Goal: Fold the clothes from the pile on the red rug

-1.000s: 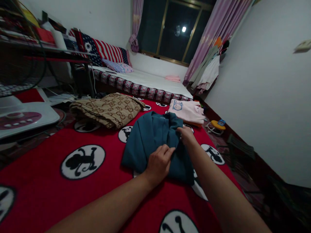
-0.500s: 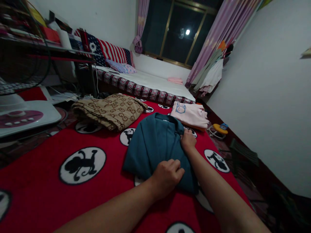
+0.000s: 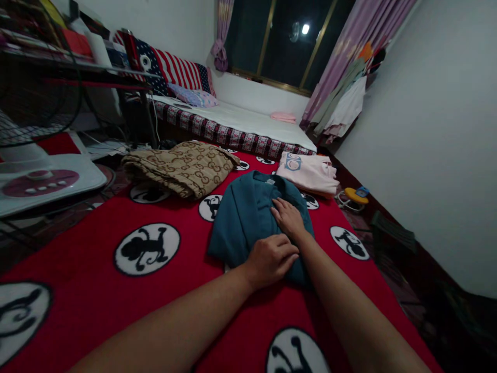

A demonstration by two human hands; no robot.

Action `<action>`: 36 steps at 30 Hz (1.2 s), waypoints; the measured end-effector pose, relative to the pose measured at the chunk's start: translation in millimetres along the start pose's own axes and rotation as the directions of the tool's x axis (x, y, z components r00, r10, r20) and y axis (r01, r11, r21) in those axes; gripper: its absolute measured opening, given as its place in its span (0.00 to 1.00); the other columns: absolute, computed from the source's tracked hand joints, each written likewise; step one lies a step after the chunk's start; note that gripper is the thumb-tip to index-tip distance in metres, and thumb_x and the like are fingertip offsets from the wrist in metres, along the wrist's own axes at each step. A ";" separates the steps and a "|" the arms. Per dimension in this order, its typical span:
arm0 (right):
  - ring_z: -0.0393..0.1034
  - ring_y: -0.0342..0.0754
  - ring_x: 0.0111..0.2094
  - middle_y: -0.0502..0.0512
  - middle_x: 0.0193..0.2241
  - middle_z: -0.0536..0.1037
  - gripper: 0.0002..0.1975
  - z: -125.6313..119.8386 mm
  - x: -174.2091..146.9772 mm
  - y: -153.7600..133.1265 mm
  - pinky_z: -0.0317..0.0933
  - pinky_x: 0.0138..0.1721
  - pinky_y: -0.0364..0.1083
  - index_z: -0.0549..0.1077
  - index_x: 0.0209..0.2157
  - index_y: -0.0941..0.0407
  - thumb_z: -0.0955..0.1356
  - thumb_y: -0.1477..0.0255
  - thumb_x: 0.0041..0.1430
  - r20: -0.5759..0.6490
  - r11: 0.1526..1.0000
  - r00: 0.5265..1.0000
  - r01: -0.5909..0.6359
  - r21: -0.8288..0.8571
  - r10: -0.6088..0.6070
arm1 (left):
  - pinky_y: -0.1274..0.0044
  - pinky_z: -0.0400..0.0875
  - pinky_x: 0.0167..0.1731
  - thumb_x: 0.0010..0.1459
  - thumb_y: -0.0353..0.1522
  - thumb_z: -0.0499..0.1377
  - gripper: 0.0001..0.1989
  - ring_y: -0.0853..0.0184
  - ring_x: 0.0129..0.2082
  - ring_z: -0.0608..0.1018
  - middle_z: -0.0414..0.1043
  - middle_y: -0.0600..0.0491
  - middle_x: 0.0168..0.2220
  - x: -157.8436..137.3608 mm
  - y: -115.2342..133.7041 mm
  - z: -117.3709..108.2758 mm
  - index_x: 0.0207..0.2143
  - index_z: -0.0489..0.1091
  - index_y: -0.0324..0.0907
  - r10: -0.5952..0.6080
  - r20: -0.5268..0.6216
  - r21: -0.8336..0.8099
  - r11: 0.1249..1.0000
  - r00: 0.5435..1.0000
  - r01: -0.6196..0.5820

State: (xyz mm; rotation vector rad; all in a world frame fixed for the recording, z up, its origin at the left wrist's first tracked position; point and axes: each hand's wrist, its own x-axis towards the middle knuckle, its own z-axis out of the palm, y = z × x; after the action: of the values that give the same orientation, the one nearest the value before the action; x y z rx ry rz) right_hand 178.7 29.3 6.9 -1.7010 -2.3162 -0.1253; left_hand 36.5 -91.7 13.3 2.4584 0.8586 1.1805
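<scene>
A dark teal garment [image 3: 244, 212] lies folded on a red blanket [image 3: 97, 290] printed with black-and-white round figures. My left hand [image 3: 272, 257] rests on the garment's near edge, fingers curled down on the cloth. My right hand [image 3: 288, 217] lies flat on the garment's right side, fingers spread and pointing away from me. Neither hand grips the cloth.
A folded tan patterned cloth [image 3: 182, 167] lies to the far left of the garment, a folded pink top [image 3: 308, 173] to the far right. Behind them is a low bed [image 3: 248, 124] with pillows. A white fan base [image 3: 46, 181] stands at left, a small yellow toy [image 3: 355, 196] at right.
Both hands have let go of the pinched teal fabric and now lie on top of it. The right sleeve side is laid flat over the garment. The view has shifted slightly.
</scene>
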 end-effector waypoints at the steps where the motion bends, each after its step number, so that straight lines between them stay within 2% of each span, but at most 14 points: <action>1: 0.55 0.54 0.62 0.62 0.62 0.62 0.23 -0.6 0.4 0.1 0.51 0.60 0.56 0.63 0.60 0.57 0.58 0.64 0.67 0.012 1.000 1.000 -0.011 0.008 0.011 | 0.76 0.69 0.44 0.64 0.33 0.52 0.11 0.67 0.41 0.74 0.72 0.50 0.40 0.2 0.6 -2.2 0.44 0.72 0.41 -0.016 -0.034 -0.045 0.999 0.999 0.014; 3: 0.54 0.55 0.63 0.61 0.62 0.62 0.23 -5.7 -2.5 0.3 0.49 0.61 0.59 0.64 0.59 0.56 0.60 0.64 0.66 0.035 0.997 0.999 -0.042 0.065 0.040 | 0.75 0.68 0.48 0.64 0.32 0.52 0.12 0.67 0.45 0.74 0.71 0.49 0.44 -0.5 2.2 -8.6 0.47 0.71 0.42 -0.035 -0.091 -0.105 0.994 0.995 0.025; 5: 0.55 0.55 0.63 0.61 0.62 0.63 0.22 -15.5 -14.6 0.3 0.49 0.61 0.60 0.65 0.58 0.54 0.61 0.64 0.64 0.034 0.980 0.998 -0.054 0.192 0.048 | 0.72 0.67 0.51 0.63 0.30 0.53 0.12 0.65 0.48 0.72 0.70 0.48 0.46 -4.4 2.8 -19.1 0.47 0.70 0.43 -0.054 -0.150 -0.104 0.994 0.987 0.039; 8: 0.59 0.52 0.60 0.60 0.59 0.67 0.21 -37.7 -53.7 -1.6 0.53 0.60 0.57 0.67 0.55 0.54 0.63 0.64 0.62 -0.113 0.901 0.993 0.064 0.430 -0.017 | 0.70 0.66 0.50 0.62 0.29 0.53 0.09 0.63 0.48 0.72 0.71 0.48 0.44 -20.6 -1.5 -43.9 0.43 0.70 0.42 -0.087 -0.204 0.002 0.996 0.975 0.089; 10: 0.64 0.51 0.57 0.59 0.55 0.70 0.17 -53.5 -89.9 -4.3 0.57 0.57 0.54 0.70 0.51 0.53 0.64 0.64 0.62 -0.234 0.850 0.969 0.184 0.495 -0.074 | 0.69 0.66 0.48 0.61 0.31 0.54 0.07 0.63 0.45 0.72 0.72 0.48 0.41 -37.7 -8.3 -63.6 0.40 0.70 0.42 -0.066 -0.155 0.114 0.990 0.986 0.084; 11: 0.65 0.51 0.55 0.59 0.52 0.72 0.15 -59.8 -108.4 -5.8 0.59 0.56 0.54 0.71 0.50 0.52 0.64 0.65 0.62 -0.257 0.843 0.960 0.225 0.488 -0.107 | 0.69 0.66 0.47 0.61 0.32 0.55 0.07 0.62 0.44 0.72 0.72 0.48 0.41 -47.0 -12.5 -72.8 0.40 0.70 0.42 -0.041 -0.105 0.171 0.984 0.994 0.059; 14: 0.68 0.52 0.49 0.58 0.47 0.74 0.15 -67.1 -154.1 -9.3 0.64 0.49 0.53 0.72 0.48 0.51 0.68 0.67 0.59 -0.233 0.860 0.934 0.344 0.376 -0.271 | 0.68 0.66 0.45 0.57 0.34 0.59 0.11 0.60 0.45 0.72 0.72 0.47 0.44 -70.2 -25.3 -92.7 0.43 0.71 0.42 0.023 0.060 0.293 0.955 0.998 -0.040; 16: 0.68 0.53 0.46 0.59 0.45 0.75 0.16 -63.0 -169.9 -11.1 0.64 0.46 0.53 0.71 0.49 0.51 0.69 0.69 0.58 -0.202 0.871 0.912 0.403 0.282 -0.356 | 0.68 0.66 0.47 0.56 0.31 0.60 0.14 0.59 0.48 0.71 0.71 0.47 0.47 -77.6 -32.0 -97.1 0.46 0.71 0.44 0.037 0.128 0.344 0.936 0.991 -0.079; 21: 0.68 0.53 0.44 0.59 0.42 0.76 0.15 -55.6 -167.2 -23.8 0.63 0.45 0.54 0.73 0.46 0.53 0.65 0.77 0.57 -0.183 0.917 0.919 0.376 0.130 -0.350 | 0.66 0.66 0.47 0.52 0.22 0.56 0.23 0.59 0.49 0.70 0.70 0.47 0.49 -71.3 -36.7 -91.5 0.49 0.71 0.46 0.017 0.196 0.447 0.889 0.981 -0.104; 24: 0.69 0.52 0.43 0.59 0.42 0.75 0.12 -64.0 -157.8 -36.6 0.63 0.42 0.52 0.74 0.43 0.53 0.66 0.74 0.57 -0.153 0.918 0.934 0.348 0.193 -0.322 | 0.65 0.66 0.46 0.53 0.25 0.57 0.19 0.58 0.47 0.71 0.71 0.47 0.47 -65.5 -28.8 -90.4 0.47 0.73 0.46 0.014 0.199 0.441 0.891 0.980 -0.103; 27: 0.68 0.51 0.45 0.58 0.45 0.74 0.11 -70.2 -149.0 -47.8 0.63 0.44 0.51 0.74 0.42 0.53 0.65 0.75 0.59 -0.223 0.909 0.929 0.345 0.235 -0.295 | 0.66 0.66 0.46 0.56 0.30 0.58 0.13 0.58 0.47 0.71 0.70 0.46 0.48 -63.4 -16.0 -88.4 0.45 0.73 0.44 0.034 0.186 0.393 0.914 0.982 -0.106; 29: 0.67 0.52 0.47 0.57 0.46 0.74 0.11 -69.7 -142.5 -53.1 0.63 0.46 0.50 0.74 0.43 0.53 0.66 0.76 0.58 -0.226 0.905 0.923 0.361 0.225 -0.312 | 0.67 0.67 0.47 0.59 0.31 0.56 0.13 0.59 0.49 0.71 0.69 0.46 0.50 -61.4 -9.4 -83.7 0.46 0.71 0.43 0.051 0.167 0.374 0.921 0.985 -0.111; 33: 0.70 0.48 0.41 0.54 0.46 0.75 0.15 -64.8 -128.0 -58.6 0.63 0.39 0.45 0.73 0.46 0.52 0.69 0.75 0.56 -0.029 0.916 0.950 0.309 0.256 -0.312 | 0.73 0.68 0.49 0.61 0.26 0.52 0.18 0.63 0.52 0.72 0.65 0.48 0.57 -49.5 -7.0 -71.0 0.54 0.64 0.45 -0.006 0.172 0.338 0.940 0.985 -0.053; 36: 0.70 0.44 0.33 0.51 0.41 0.74 0.14 -66.2 -117.5 -59.1 0.60 0.32 0.42 0.74 0.44 0.52 0.70 0.75 0.54 0.070 0.931 0.961 0.240 0.273 -0.269 | 0.77 0.71 0.42 0.59 0.24 0.54 0.21 0.65 0.47 0.75 0.67 0.52 0.53 -36.4 -10.2 -67.1 0.54 0.62 0.46 -0.108 0.252 0.340 0.940 0.962 0.017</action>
State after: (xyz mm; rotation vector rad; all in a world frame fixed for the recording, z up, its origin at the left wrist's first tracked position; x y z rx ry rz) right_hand 165.9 -112.4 44.9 -1.3047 -2.4927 0.2211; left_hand -37.6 -106.6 28.1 2.7481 1.1230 0.6994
